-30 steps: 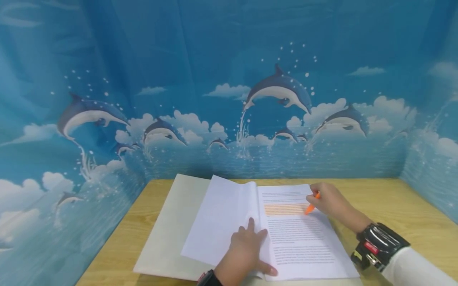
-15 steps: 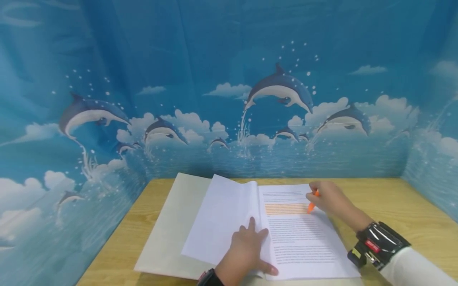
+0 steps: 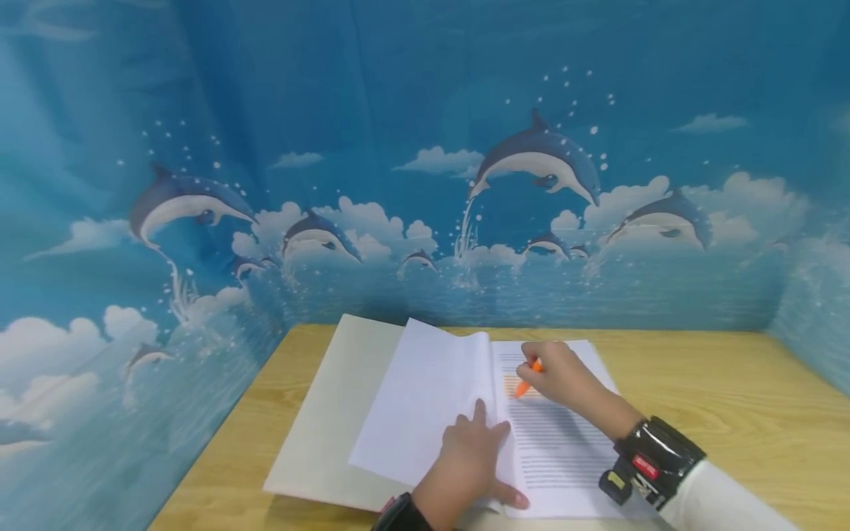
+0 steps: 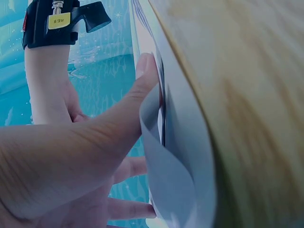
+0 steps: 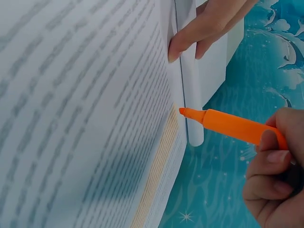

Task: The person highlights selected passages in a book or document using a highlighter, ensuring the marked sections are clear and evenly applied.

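A bound document lies open on the table. Its right-hand printed page (image 3: 564, 457) carries a block of orange highlighted lines (image 5: 159, 166) near the top. My right hand (image 3: 558, 372) grips an orange highlighter (image 5: 237, 126), its tip at the inner end of those lines, close to the binding. From the wrist view I cannot tell whether the tip touches the paper. My left hand (image 3: 468, 457) rests with fingers spread across the fold, thumb on the lower edge of the printed page. In the left wrist view the turned pages (image 4: 166, 175) curl beside the left thumb.
Left of the fold, a blank turned sheet (image 3: 412, 413) lies over the pale cover (image 3: 325, 420). The wooden table (image 3: 717, 391) extends to both sides. Behind it hangs a blue curtain (image 3: 398, 88) printed with dolphins. A black band (image 3: 657, 457) circles my right wrist.
My right hand has moved left with the highlighter, from the outer end of the highlighted lines to their inner end. The head view has shifted slightly; the left hand stays on the pages.
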The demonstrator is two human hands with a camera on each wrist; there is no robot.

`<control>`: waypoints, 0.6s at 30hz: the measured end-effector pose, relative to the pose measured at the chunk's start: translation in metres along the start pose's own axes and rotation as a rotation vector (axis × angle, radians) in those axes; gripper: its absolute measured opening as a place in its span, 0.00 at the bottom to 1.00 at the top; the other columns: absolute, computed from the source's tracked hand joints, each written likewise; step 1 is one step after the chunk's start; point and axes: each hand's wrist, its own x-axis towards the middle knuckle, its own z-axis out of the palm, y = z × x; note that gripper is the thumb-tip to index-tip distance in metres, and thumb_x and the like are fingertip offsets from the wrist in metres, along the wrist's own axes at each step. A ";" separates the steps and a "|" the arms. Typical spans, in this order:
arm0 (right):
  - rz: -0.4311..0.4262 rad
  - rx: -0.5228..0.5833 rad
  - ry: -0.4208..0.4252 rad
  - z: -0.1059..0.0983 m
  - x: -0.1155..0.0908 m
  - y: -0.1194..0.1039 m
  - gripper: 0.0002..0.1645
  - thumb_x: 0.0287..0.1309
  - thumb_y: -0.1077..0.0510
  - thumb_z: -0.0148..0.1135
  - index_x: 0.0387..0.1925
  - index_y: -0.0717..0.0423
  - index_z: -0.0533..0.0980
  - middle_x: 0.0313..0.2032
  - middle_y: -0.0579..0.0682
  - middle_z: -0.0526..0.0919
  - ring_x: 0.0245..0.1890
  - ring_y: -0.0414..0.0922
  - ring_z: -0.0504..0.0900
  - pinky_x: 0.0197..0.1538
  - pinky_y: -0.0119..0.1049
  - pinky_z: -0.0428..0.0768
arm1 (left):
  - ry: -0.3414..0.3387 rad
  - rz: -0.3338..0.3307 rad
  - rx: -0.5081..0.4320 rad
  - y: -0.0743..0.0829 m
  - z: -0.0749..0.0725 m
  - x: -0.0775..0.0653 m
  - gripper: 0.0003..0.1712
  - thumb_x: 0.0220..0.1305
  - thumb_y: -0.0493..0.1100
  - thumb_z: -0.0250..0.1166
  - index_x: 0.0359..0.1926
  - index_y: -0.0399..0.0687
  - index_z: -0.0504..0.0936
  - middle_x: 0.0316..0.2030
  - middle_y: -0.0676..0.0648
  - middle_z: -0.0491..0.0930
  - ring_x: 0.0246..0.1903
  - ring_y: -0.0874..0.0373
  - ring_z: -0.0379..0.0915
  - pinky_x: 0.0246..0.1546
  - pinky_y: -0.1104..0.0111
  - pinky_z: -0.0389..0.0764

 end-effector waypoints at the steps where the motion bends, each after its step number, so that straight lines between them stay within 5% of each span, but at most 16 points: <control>1: -0.004 0.004 0.006 0.001 0.001 0.000 0.16 0.49 0.63 0.59 0.13 0.52 0.65 0.11 0.42 0.54 0.10 0.36 0.53 0.15 0.29 0.57 | -0.002 -0.001 0.000 0.000 0.000 0.000 0.61 0.18 0.77 0.68 0.64 0.76 0.64 0.72 0.47 0.56 0.62 0.42 0.62 0.57 0.51 0.74; 18: 0.016 0.022 -0.032 0.011 0.005 -0.004 0.20 0.46 0.65 0.60 0.11 0.52 0.60 0.12 0.42 0.53 0.11 0.37 0.55 0.16 0.30 0.58 | -0.001 -0.016 0.034 0.003 -0.003 -0.002 0.61 0.18 0.77 0.67 0.65 0.75 0.63 0.72 0.46 0.55 0.63 0.42 0.61 0.58 0.52 0.74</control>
